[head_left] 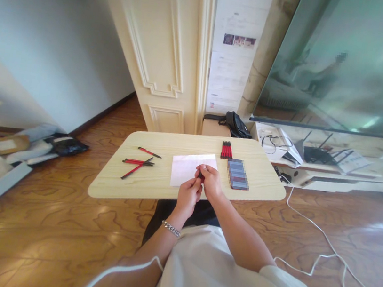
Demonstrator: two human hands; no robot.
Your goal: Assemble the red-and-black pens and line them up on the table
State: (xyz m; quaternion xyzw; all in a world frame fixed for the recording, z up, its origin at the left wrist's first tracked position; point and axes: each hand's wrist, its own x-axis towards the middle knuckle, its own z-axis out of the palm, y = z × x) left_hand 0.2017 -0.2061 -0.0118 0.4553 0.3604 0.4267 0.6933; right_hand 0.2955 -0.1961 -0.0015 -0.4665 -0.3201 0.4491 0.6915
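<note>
Pen-like dark piece (200, 175): sat between the person's two hands, over the paper's near right part, mostly hidden by fingers.
Left hand (188, 194): gripped the piece from the near side, fingertips closed.
Right hand (210, 180): pinched it from the right, touching the left hand.
White paper (182, 168): lay on the pale wood-grain table (106, 188), partly behind the hands.
Loose red-and-black pens (137, 162): lay left of the paper, some crossing.
Row of red-and-black pens (226, 150): lay side by side, right of the paper.
Smartphone (239, 175): lay just nearer than the row, its screen pixelated.
</note>
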